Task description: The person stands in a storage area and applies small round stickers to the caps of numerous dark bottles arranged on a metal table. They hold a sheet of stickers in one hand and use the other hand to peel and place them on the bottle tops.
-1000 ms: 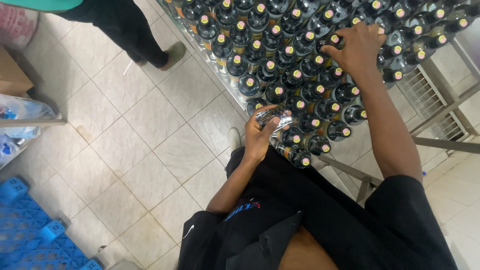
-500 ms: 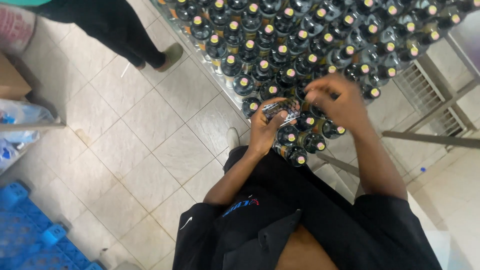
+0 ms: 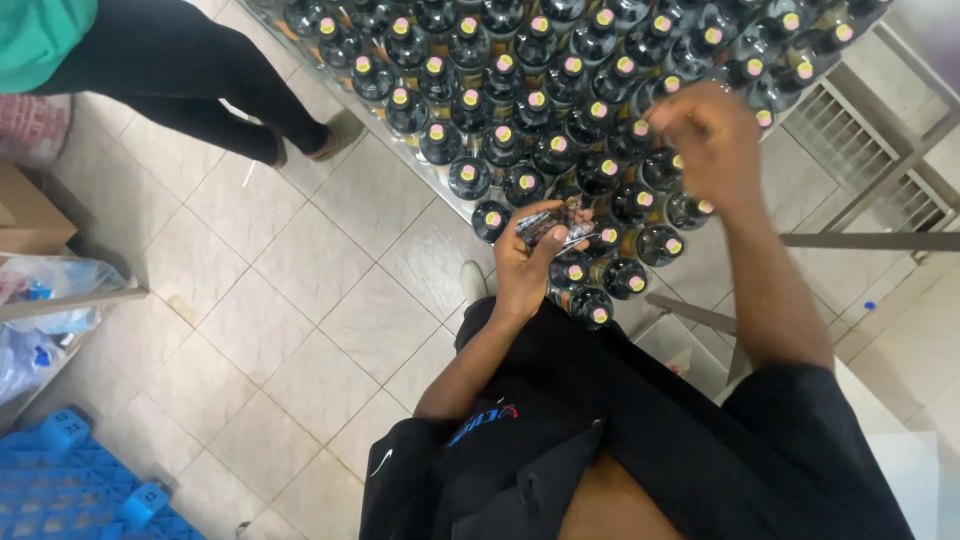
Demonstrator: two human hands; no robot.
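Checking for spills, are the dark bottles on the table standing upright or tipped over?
Upright: the dark bottles show only round capped tops from above, packed in rows.

You see a floor (image 3: 300, 300) of pale square tiles. At the upper left another person stands in black trousers (image 3: 190, 70) and a green top (image 3: 40, 35), one shoe (image 3: 340, 135) set near the table edge. A cardboard box (image 3: 30, 215) lies at the left edge, with clear plastic bags (image 3: 40, 310) just below it. A blue plastic pallet (image 3: 80, 480) occupies the lower left corner. A grey metal rack (image 3: 880, 170) stands at the upper right.
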